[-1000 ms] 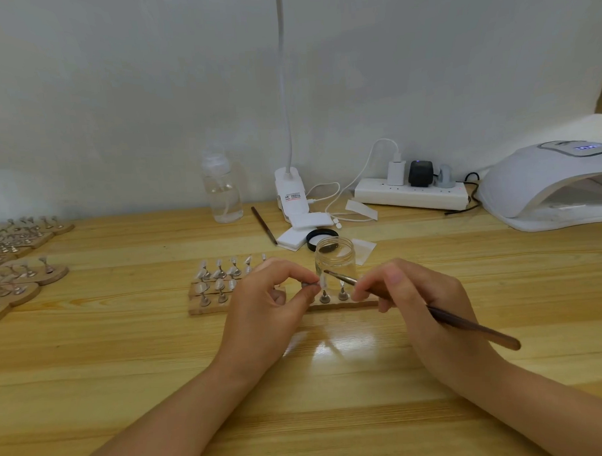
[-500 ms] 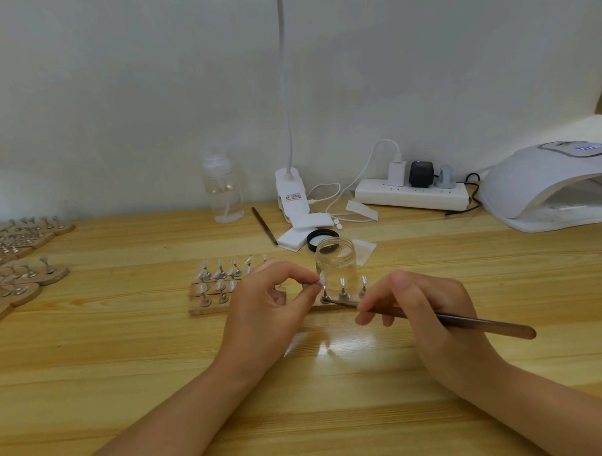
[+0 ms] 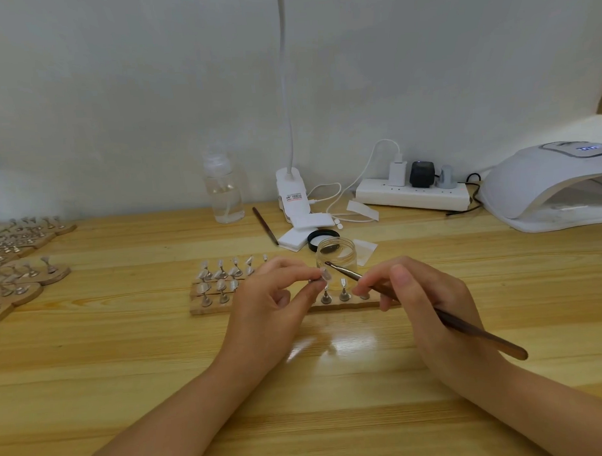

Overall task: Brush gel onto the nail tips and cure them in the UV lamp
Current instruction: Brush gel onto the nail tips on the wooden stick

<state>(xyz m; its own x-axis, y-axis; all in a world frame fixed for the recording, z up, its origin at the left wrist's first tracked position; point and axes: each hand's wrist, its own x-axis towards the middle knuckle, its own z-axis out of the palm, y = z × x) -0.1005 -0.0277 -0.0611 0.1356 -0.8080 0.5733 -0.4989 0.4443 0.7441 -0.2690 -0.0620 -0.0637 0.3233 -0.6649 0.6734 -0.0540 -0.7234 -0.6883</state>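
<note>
Brush (image 3: 390,294), pinched in the right hand (image 3: 428,302), is lifting back to the nail tip (image 3: 325,274) the left hand (image 3: 274,297) is pinching (seemingly touching). Gel coating is resuming; curing not yet begun.

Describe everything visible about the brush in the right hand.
The thin brown-handled brush has a long, dark handle that thickens toward its rear end and a narrow metal neck with a small dark tip. The right hand pinches it near the neck. It slants up-left, tip beside the clear nail tip pinched by the left hand.
</note>
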